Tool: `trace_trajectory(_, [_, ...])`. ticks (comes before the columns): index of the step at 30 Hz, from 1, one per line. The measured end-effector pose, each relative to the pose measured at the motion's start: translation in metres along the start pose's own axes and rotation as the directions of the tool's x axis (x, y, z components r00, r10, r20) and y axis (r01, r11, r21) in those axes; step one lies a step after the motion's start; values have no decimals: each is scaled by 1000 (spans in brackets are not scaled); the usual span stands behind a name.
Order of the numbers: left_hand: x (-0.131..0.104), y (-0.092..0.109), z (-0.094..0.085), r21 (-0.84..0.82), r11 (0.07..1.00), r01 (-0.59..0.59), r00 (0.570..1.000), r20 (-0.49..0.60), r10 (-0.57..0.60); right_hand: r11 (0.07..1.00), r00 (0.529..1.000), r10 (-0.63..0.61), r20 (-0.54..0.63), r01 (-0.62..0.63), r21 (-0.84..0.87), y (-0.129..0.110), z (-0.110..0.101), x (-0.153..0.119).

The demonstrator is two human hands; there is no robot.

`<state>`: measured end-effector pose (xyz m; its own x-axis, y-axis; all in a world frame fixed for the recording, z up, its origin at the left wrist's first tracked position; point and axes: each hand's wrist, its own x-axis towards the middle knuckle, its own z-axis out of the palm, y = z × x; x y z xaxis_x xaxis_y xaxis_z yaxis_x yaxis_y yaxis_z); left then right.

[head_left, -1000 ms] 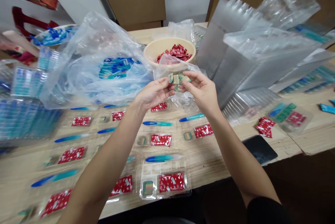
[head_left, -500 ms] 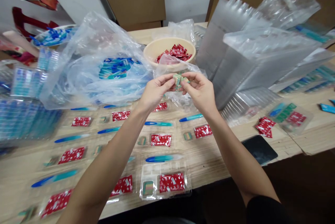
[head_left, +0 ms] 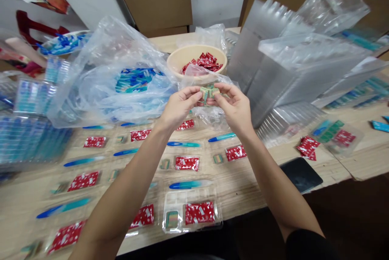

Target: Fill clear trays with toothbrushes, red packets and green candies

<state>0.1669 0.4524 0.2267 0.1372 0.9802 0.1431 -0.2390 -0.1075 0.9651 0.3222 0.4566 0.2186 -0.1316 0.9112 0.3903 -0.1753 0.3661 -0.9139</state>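
Above the wooden table [head_left: 243, 189], well inside its near edge, left hand [head_left: 179, 108] and right hand [head_left: 236, 107] clamp striped blocks [head_left: 204, 93] between fingers [head_left: 195, 97].

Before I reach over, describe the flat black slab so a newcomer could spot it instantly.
On the right of the wooden table stand tall stacks of clear plastic. Nearer you, at the table's edge, lies the flat black slab. Unlike the patterned red packets beside it, it is plain and dark.
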Motion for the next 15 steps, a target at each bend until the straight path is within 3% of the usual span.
trace_trajectory(6, [-4,4,2,153,985,-82,996,29,79,995,998,-69,-8,68,-79,3,-1,2])
trace_trajectory(11, [-7,6,9,353,909,-219,971,-13,239,964,996,-84,14,85,-251,2,-3,0])
trace_trajectory(15, [-7,3,10,438,854,-282,952,19,305,949,995,-90,40,98,-298,2,-4,0])
